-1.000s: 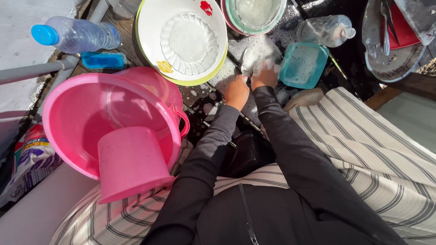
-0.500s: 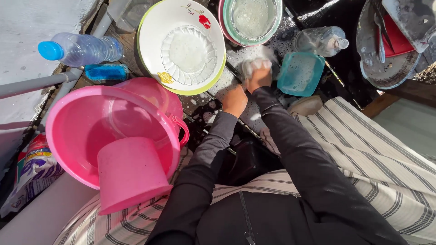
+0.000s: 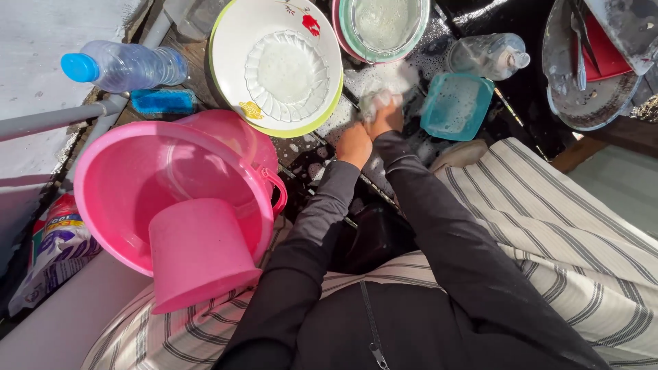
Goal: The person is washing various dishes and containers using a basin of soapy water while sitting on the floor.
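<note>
Closest to the camera, a striped cloth (image 3: 548, 226) covers the lap, and black sleeves run forward from it over wet, dark ground. At the near left an upturned pink cup (image 3: 199, 250) leans on the rim of a big pink basin (image 3: 130, 185), with a printed bag (image 3: 55, 247) lying just beside the basin on its left. Further out, the left hand (image 3: 354, 145) is curled into a loose fist, touching the right hand; whether it grips anything cannot be told. The right hand (image 3: 385, 118) is closed around a soapy white sponge (image 3: 375, 99), which it presses down onto the foamy ground between the plates and a teal square container (image 3: 456, 106). Beside the hands to the left sits a white plate (image 3: 236, 41) with a clear scalloped dish (image 3: 284, 68) resting in it. Beyond, a bowl of sudsy water (image 3: 380, 24) and a clear bottle (image 3: 490, 55) lie near the top edge. Far left, a blue-capped plastic bottle (image 3: 123, 66) lies on its side.
</note>
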